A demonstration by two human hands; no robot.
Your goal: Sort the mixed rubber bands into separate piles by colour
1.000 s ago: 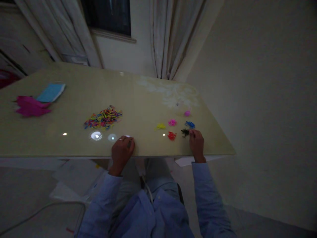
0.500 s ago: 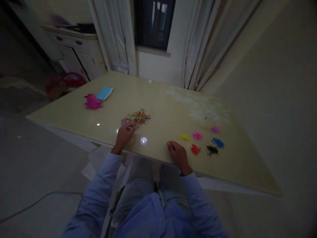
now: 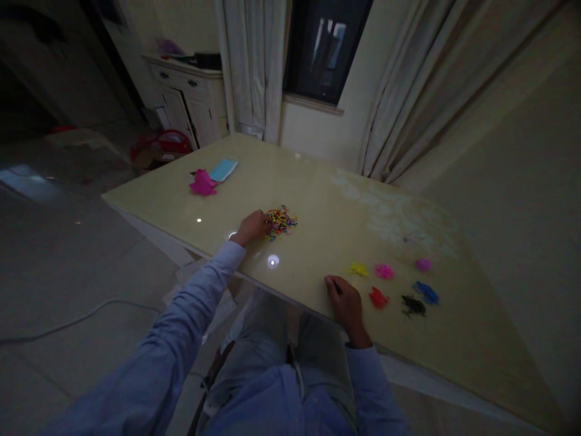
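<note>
A: Grip first, on the near side: your right hand (image 3: pixel 347 300) rests at the counter (image 3: pixel 327 242) edge with the fingers folded in and nothing visible inside. It looks only parked, near the red pile (image 3: pixel 377 297).

B: Behind it you have the yellow pile (image 3: pixel 358 269), pink pile (image 3: pixel 384 270), black pile (image 3: pixel 413 306), blue pile (image 3: pixel 425 292) and magenta pile (image 3: pixel 423 264). Each lies apart, I think so the colours do not mix.

A: Farther out, your left hand (image 3: pixel 252 227) touches the near side of the mixed heap (image 3: pixel 282 219). Whether it pinches a band, I cannot tell.

B: Far behind, the pink thing (image 3: pixel 202 183) and blue packet (image 3: pixel 223 170) lie together, well apart from the rest.
</note>
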